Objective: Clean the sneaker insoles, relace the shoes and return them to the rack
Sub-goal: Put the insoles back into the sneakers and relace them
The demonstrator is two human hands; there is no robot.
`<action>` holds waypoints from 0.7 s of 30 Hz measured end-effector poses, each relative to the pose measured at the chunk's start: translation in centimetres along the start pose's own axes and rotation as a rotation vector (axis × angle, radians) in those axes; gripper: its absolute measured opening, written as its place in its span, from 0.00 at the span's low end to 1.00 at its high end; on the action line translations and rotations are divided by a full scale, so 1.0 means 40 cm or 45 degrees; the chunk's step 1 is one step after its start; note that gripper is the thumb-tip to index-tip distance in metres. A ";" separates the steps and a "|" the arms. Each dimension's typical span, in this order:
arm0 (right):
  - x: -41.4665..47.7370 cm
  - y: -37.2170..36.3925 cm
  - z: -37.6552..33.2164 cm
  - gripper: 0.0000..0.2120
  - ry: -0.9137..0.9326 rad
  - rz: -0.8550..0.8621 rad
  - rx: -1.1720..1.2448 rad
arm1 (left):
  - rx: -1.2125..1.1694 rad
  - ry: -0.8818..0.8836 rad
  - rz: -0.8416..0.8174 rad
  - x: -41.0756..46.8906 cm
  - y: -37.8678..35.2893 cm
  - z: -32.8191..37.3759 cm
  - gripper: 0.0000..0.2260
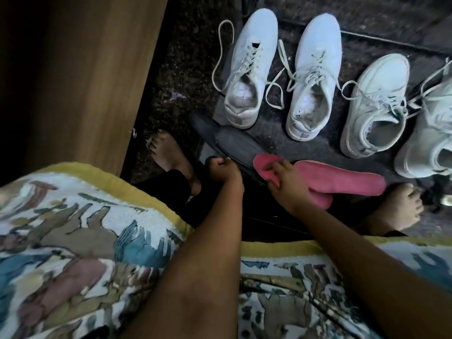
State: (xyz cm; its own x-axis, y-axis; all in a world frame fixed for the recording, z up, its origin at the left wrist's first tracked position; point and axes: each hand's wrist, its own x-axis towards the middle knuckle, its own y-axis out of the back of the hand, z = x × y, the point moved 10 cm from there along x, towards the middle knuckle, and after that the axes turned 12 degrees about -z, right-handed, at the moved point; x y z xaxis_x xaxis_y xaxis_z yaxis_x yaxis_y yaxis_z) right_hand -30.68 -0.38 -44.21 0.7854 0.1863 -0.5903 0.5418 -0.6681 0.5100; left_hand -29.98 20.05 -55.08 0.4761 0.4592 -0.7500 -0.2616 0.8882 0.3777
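Four sneakers (247, 69), rightmost cropped | left hand (223, 171) seemingly grips dark insole (234, 143) | right hand (285, 182) holds pink insole (342, 178)

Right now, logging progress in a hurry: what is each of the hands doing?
Left hand: closed on the end of a dark insole.
Right hand: closed on the pink insoles.
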 end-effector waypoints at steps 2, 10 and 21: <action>0.011 -0.037 0.014 0.17 -0.054 -0.139 -0.060 | 0.082 -0.084 0.150 -0.029 0.034 0.033 0.05; -0.018 -0.021 -0.020 0.19 -0.038 -0.046 -0.047 | 0.090 -0.216 0.379 -0.273 0.142 0.194 0.08; -0.027 -0.012 -0.257 0.36 0.219 -0.350 1.143 | -0.494 -0.297 0.007 -0.275 0.132 0.364 0.09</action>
State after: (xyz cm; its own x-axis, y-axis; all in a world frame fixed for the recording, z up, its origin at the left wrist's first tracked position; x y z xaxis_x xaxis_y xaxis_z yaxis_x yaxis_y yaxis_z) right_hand -28.70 7.16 -37.39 0.7368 0.4747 -0.4813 0.3384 -0.8753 -0.3454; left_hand -24.38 19.94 -36.93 0.6388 0.4951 -0.5890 -0.5390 0.8342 0.1167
